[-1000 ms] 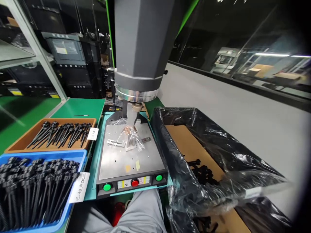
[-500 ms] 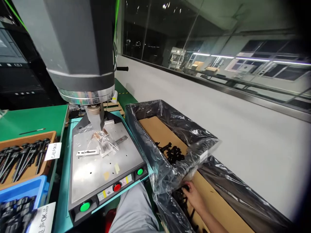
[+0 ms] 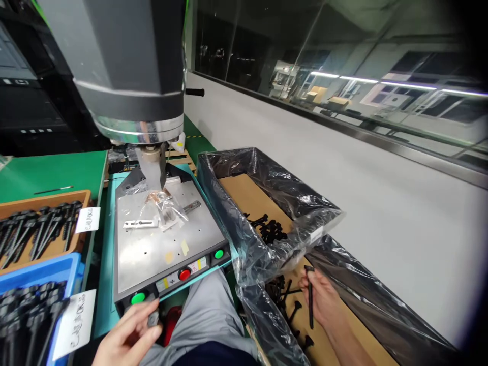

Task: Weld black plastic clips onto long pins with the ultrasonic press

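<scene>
My right hand (image 3: pixel 324 297) is over the near plastic-lined box (image 3: pixel 353 317), closed on a slim black rod with a wider head (image 3: pixel 310 300) that hangs downward from the fingers. Similar black rods (image 3: pixel 295 309) lie loose in that box, just left of the hand. My left hand (image 3: pixel 127 333) is at the front edge of the machine base, by its left green button (image 3: pixel 138 298). A small dark grey piece (image 3: pixel 153 318) sits between its thumb and fingers; its kind and full length cannot be made out.
A press head (image 3: pixel 152 168) stands over a metal plate (image 3: pixel 139 274) with plastic film on it. A red button (image 3: pixel 185 275) is on its front. Left are an orange bin (image 3: pixel 87 199) and a blue bin (image 3: pixel 78 267) of black parts. A second lined box (image 3: pixel 229 185) stands behind.
My right hand has lifted from the pile and moved right with a black rod in it. My left hand has come into view at the lower left, holding a small dark piece.
</scene>
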A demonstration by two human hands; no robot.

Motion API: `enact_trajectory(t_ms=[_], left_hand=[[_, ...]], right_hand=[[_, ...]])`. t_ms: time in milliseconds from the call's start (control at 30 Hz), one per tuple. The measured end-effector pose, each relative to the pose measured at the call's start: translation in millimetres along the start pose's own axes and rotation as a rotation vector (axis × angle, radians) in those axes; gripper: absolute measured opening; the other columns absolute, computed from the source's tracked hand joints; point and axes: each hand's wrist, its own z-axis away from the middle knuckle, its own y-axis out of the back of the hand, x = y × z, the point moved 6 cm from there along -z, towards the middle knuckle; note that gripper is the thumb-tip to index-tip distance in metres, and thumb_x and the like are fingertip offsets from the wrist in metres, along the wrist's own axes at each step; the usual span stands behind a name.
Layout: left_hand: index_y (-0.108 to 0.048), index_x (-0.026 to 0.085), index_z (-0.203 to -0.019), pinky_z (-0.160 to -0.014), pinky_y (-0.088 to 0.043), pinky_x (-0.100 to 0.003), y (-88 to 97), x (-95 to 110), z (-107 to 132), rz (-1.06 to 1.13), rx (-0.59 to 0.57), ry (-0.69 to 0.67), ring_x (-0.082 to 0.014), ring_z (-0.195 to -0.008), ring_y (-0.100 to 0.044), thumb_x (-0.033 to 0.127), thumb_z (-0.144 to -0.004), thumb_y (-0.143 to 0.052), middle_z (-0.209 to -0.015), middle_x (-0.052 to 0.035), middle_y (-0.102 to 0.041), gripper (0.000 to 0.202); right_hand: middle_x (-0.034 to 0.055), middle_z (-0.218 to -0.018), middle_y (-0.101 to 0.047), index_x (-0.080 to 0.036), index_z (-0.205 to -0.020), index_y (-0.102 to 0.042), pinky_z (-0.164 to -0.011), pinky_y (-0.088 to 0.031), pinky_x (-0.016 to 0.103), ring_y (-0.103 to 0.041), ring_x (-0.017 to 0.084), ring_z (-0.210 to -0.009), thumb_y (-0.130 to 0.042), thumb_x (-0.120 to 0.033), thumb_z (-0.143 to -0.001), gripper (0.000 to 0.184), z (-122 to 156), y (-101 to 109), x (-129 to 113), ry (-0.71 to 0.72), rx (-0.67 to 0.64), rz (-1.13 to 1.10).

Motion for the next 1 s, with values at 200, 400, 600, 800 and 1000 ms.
enact_trajectory(t_ms=[200, 400, 600, 800, 1000], left_hand=[[-0.072, 0.02, -0.111, -0.067, -0.053, -0.028, -35.3, 9.1, -23.9, 0.267, -0.133, 0.089, -0.0155, -0.069, -0.06, 0.043, -0.069, -0.076, -0.079, -0.0038, -0.069, 0.048], [-0.076, 0.019, -0.096, -0.062, -0.052, -0.027, -44.7, 30.0, -20.2, 0.308, -0.185, 0.014, -0.0152, -0.067, -0.059, 0.038, -0.07, -0.076, -0.084, -0.0061, -0.069, 0.032], [-0.076, 0.018, -0.086, -0.059, -0.052, -0.026, -39.4, 27.4, -16.1, 0.365, -0.132, 0.008, -0.0137, -0.064, -0.059, 0.034, -0.067, -0.079, -0.089, -0.0068, -0.07, 0.025], [-0.076, 0.017, -0.091, -0.065, -0.057, -0.031, -44.3, 9.0, -18.9, 0.464, -0.049, 0.106, -0.0188, -0.072, -0.067, 0.033, -0.063, -0.082, -0.095, -0.0089, -0.074, 0.033], [-0.073, 0.018, -0.107, -0.085, -0.057, -0.038, -56.7, 0.1, -18.6, 0.641, -0.047, 0.186, -0.0257, -0.1, -0.067, 0.032, -0.067, -0.081, -0.116, -0.0121, -0.07, 0.042]], right_hand=[[0.0, -0.066, -0.063, -0.017, -0.104, -0.069, -0.047, -0.045, 0.025, -0.052, 0.01, -0.046, -0.078, -0.043, -0.071, 0.043, 90.4, -128.5, 15.1, -0.115, -0.682, 0.375], [0.0031, -0.086, -0.066, -0.02, -0.111, -0.069, -0.06, -0.051, 0.027, -0.06, 0.012, -0.065, -0.07, -0.041, -0.079, 0.038, 162.4, -233.4, 45.0, -0.014, -1.112, 0.365], [0.0037, -0.085, -0.069, -0.019, -0.104, -0.07, -0.063, -0.051, 0.027, -0.061, 0.014, -0.07, -0.067, -0.034, -0.083, 0.026, 177.6, -260.1, 43.8, 0.058, -1.256, 0.382], [0.0028, -0.083, -0.069, -0.019, -0.105, -0.069, -0.06, -0.05, 0.027, -0.059, 0.013, -0.064, -0.065, -0.031, -0.084, 0.024, 179.9, -267.3, 47.6, 0.108, -1.227, 0.361], [0.0042, -0.09, -0.069, -0.021, -0.101, -0.07, -0.07, -0.051, 0.03, -0.062, 0.016, -0.077, -0.064, -0.024, -0.084, 0.018, 179.4, -271.3, 35.3, 0.343, -1.104, 0.39]])
